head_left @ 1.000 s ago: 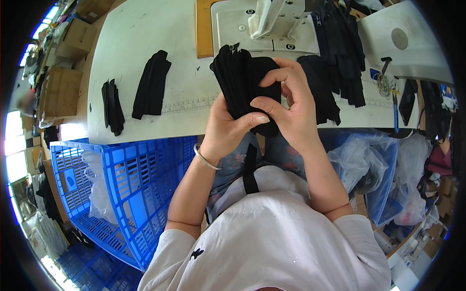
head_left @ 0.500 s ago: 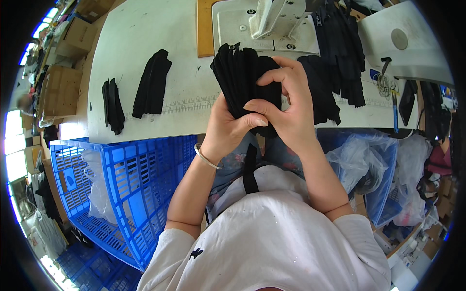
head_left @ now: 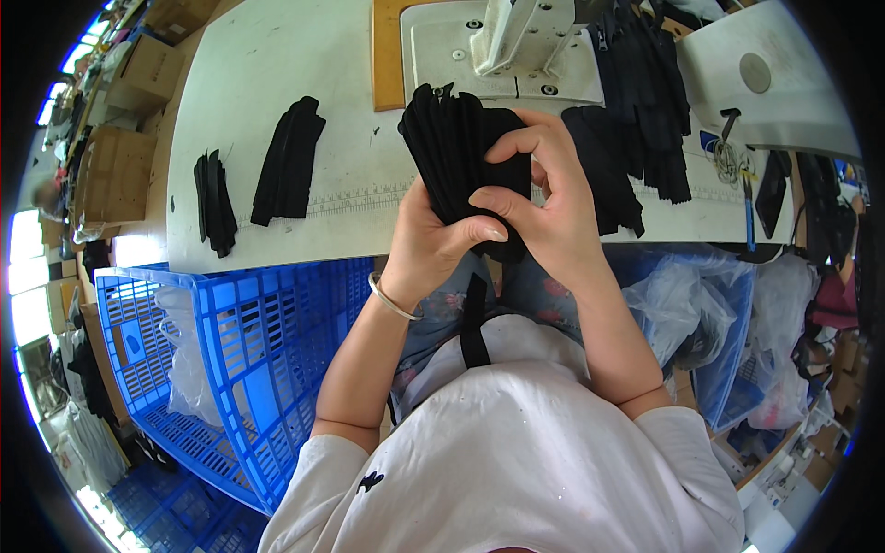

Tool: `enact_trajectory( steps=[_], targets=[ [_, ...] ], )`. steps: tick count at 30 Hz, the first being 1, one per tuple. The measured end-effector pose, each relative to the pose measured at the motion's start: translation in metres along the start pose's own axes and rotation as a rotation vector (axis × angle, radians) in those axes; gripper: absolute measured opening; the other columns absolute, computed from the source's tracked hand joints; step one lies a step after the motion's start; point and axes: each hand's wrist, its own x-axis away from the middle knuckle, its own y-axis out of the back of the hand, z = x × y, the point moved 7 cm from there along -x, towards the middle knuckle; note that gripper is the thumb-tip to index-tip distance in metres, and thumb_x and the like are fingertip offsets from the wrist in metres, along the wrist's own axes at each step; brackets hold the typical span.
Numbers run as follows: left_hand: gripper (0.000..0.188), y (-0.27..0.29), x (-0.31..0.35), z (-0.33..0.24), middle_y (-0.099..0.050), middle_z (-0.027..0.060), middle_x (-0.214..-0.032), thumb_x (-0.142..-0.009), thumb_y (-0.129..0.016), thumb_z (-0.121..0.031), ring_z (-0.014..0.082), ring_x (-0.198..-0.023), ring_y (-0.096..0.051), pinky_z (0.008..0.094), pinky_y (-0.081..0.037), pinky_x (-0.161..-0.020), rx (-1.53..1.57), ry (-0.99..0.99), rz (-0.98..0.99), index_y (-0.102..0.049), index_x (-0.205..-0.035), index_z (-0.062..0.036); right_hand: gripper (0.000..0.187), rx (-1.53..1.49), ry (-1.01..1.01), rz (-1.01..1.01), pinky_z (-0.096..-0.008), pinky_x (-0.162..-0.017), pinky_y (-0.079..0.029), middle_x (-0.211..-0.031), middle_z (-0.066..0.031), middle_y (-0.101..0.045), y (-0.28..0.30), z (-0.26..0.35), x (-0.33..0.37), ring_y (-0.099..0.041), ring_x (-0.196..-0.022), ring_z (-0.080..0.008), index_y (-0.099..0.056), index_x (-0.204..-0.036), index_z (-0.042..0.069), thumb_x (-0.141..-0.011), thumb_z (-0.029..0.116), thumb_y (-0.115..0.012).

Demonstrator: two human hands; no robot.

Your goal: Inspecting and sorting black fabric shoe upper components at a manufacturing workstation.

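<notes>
A bundle point(head_left: 445, 152) of black strips is being held in both hands over the near edge of the table point(head_left: 244, 69); with it taken as the clock's centre, the findings are being set down as follows. At 7 o'clock the bundle is being pinched by the left hand point(head_left: 431, 235), the thumb being laid across the front; its other fingers are being hidden behind the strips. At 3 o'clock the bundle is being gripped by the right hand point(head_left: 556, 198), curled about that side, with thumb and forefinger being set apart on the front; how firmly it is being pressed cannot be told. A bangle point(head_left: 392, 300) is being worn on the left wrist.

Two sets of black strips, a longer one point(head_left: 289, 164) and a shorter one point(head_left: 215, 205), are being borne by the table toward 9 o'clock, well apart from the hands. A black pile point(head_left: 636, 111) is being seen at 2 o'clock, a machine point(head_left: 544, 46) at 1 o'clock, and blue-handled snips point(head_left: 749, 210) at 3 o'clock, beyond the right hand. Below the table, a blue crate point(head_left: 205, 341) is being noted toward 8 o'clock and a clear bag point(head_left: 678, 293) at 4 o'clock.
</notes>
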Motion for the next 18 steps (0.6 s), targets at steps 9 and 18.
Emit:
enact_trajectory(
  steps=[9,18],
  targets=[
    [0.06,-0.001,-0.001,-0.002,-0.065,0.0037,-0.107,-0.075,-0.085,-0.02,0.0095,-0.096,-0.06,0.0272,-0.053,-0.084,-0.019,-0.046,0.007,-0.052,-0.121,0.0005,0.031,-0.043,0.053,-0.054,-0.0387,-0.09,-0.046,-0.115,-0.0151,-0.055,0.001,0.006,0.0,-0.057,-0.106,-0.0317,-0.063,-0.099,0.008,-0.075,0.017,-0.079],
    [0.063,-0.001,0.0,-0.001,-0.064,0.0013,-0.103,-0.074,-0.086,-0.023,0.0061,-0.087,-0.059,0.0231,-0.053,-0.073,0.009,-0.02,0.023,-0.052,-0.122,-0.0007,0.038,0.069,0.042,0.002,-0.0231,-0.073,-0.045,-0.122,-0.0055,-0.052,-0.003,0.005,0.0,-0.056,-0.091,-0.011,-0.061,-0.099,0.006,-0.069,0.01,-0.084]
  ],
)
